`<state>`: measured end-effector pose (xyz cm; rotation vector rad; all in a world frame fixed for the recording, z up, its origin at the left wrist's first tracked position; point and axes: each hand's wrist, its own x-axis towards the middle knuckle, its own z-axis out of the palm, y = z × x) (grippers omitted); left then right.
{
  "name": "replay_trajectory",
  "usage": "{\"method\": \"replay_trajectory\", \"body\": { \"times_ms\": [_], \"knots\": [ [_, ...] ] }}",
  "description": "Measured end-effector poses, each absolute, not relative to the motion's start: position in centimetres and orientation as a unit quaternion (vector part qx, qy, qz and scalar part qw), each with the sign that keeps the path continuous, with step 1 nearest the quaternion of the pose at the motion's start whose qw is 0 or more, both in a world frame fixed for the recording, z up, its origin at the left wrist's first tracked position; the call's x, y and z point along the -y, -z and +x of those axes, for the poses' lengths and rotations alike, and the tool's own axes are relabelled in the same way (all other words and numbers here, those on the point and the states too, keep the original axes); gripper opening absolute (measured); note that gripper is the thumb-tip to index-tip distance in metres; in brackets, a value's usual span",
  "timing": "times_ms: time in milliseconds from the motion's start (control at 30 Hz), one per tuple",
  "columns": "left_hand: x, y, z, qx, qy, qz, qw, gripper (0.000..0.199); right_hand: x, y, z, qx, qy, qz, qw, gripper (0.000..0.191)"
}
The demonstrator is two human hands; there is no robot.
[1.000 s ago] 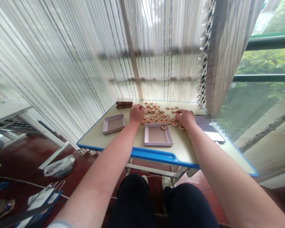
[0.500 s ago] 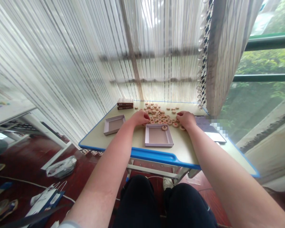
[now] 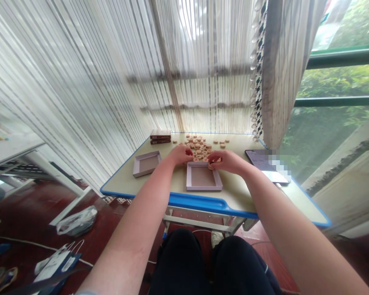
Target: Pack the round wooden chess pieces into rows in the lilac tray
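Observation:
Round wooden Chinese chess pieces (image 3: 197, 146) lie in a loose pile at the middle of the desk. Just in front of the pile is a shallow lilac cardboard box (image 3: 204, 189), its inside facing up. My right hand (image 3: 223, 159) is at the box's far right corner, fingers closed on a chess piece (image 3: 210, 166). At the pile's left edge, by the box's far left corner, my left hand (image 3: 180, 154) has its fingers curled together; whatever it pinches is hidden.
A second shallow lilac box part (image 3: 146, 164) lies to the left. Two small brown boxes (image 3: 160, 136) are stacked at the back left. A tablet-like dark device (image 3: 261, 160) rests on the right. The desk (image 3: 135, 185) has a blue edge; striped curtains (image 3: 215, 90) hang behind it.
My right hand has moved left from the pile's right side to the box's far right corner. My left hand has stayed nearly in place. The view has shifted slightly.

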<state>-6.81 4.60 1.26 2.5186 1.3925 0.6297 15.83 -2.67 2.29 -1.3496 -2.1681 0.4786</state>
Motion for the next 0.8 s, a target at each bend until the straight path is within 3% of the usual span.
{"method": "replay_trajectory", "body": {
  "times_ms": [200,400,800],
  "knots": [
    [-4.37,-1.47,-6.69,-0.479,-0.204,0.847,0.105,0.023,2.65,-2.05,16.10,0.790,-0.177,-0.530,0.254,0.030],
    [-4.52,-1.34,-6.89,-0.472,-0.202,0.852,0.106,0.023,2.62,-2.08,16.24,0.797,-0.168,-0.535,0.227,0.022],
    [-4.86,-1.51,-7.26,-0.473,-0.177,0.857,0.105,0.026,3.07,-2.64,16.26,0.781,-0.144,-0.547,0.264,0.023]
  ]
}}
